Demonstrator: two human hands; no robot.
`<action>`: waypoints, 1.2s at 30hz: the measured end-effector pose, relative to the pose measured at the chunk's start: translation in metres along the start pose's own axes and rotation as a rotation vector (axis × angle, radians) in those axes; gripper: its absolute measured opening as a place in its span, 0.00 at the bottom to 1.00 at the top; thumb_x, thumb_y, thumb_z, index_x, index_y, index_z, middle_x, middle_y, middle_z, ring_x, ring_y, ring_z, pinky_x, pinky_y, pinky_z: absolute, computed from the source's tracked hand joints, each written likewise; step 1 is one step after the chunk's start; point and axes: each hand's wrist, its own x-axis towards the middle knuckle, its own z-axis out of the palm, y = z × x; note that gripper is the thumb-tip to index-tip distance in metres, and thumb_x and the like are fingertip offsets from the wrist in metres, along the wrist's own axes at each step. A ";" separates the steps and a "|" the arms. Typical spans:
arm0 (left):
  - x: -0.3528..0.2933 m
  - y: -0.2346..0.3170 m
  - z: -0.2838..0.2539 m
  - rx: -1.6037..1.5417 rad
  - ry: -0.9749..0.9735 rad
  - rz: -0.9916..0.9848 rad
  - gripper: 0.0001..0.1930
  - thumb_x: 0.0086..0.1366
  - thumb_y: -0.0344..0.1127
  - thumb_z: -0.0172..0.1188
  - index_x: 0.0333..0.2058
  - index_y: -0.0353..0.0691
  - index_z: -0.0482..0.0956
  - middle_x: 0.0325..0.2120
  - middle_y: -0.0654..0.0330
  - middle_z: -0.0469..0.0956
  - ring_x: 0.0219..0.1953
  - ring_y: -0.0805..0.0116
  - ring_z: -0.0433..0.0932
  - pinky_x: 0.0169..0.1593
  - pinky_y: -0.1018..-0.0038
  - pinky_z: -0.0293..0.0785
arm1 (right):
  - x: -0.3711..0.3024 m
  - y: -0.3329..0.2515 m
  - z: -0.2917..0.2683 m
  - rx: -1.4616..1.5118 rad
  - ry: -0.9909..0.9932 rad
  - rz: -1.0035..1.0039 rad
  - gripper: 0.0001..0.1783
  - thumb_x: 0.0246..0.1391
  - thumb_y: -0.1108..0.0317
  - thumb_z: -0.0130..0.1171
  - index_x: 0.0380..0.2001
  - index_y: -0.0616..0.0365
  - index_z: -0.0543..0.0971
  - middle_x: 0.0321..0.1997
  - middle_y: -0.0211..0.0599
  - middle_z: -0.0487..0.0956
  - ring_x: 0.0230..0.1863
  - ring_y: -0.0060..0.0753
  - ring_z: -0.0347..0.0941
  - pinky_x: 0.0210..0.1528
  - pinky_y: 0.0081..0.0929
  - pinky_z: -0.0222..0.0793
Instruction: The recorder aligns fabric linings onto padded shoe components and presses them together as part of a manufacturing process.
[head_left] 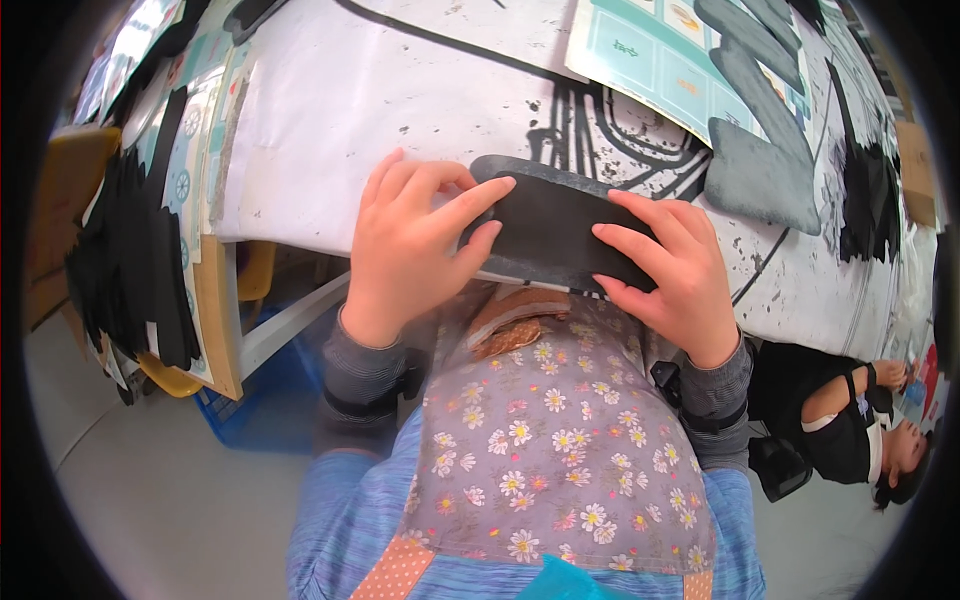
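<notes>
One dark flat panel (560, 228) with rounded corners is getting held at the near edge of one white worktable (310, 140); I can't tell if it's resting on the table or hovering just over it. Taking the panel as the middle of the clock, two hands are working it. The left hand (415, 240) is sitting at 9 o'clock, pinching that end, with its index finger and thumb parted across the dark face. The right hand (680, 265) is sitting near 4, gripping the other end, two fingertips and the thumb spread on the face. Two striped grey cuffs (362, 365) are showing at the wrists.

One teal-and-white printed sheet (635, 55) is lying on the table at 1 o'clock. Black streaks and spatters are marking the white surface between it and the panel.

At 6, one grey daisy-print apron (550, 450) is covering the lap, with two orange polka-dot bands (395, 570) showing around 5 and 7. Further out, one blue plastic crate (270, 395) is sitting under the table at 8. Way over at 4, one other person in black (825, 400) is showing up sideways near the rim.
</notes>
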 end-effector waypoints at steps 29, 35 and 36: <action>0.007 0.008 -0.001 0.000 -0.158 -0.045 0.19 0.55 0.26 0.65 0.48 0.41 0.86 0.36 0.58 0.73 0.40 0.59 0.72 0.71 0.50 0.56 | -0.060 0.050 -0.003 0.274 0.152 0.114 0.30 0.40 0.59 0.77 0.48 0.53 0.80 0.56 0.33 0.78 0.56 0.43 0.71 0.61 0.41 0.64; 0.006 0.007 -0.001 -0.002 -0.163 -0.056 0.19 0.55 0.27 0.66 0.48 0.40 0.86 0.36 0.58 0.73 0.41 0.59 0.72 0.71 0.49 0.55 | -0.060 0.050 0.000 0.271 0.156 0.121 0.30 0.41 0.58 0.77 0.48 0.53 0.80 0.57 0.32 0.78 0.56 0.43 0.71 0.62 0.42 0.64; 0.006 0.007 -0.001 -0.001 -0.165 -0.056 0.19 0.55 0.27 0.66 0.48 0.40 0.86 0.36 0.58 0.73 0.41 0.59 0.72 0.71 0.49 0.55 | -0.060 0.050 0.000 0.265 0.154 0.121 0.30 0.41 0.58 0.77 0.48 0.53 0.80 0.57 0.32 0.78 0.57 0.43 0.71 0.62 0.42 0.64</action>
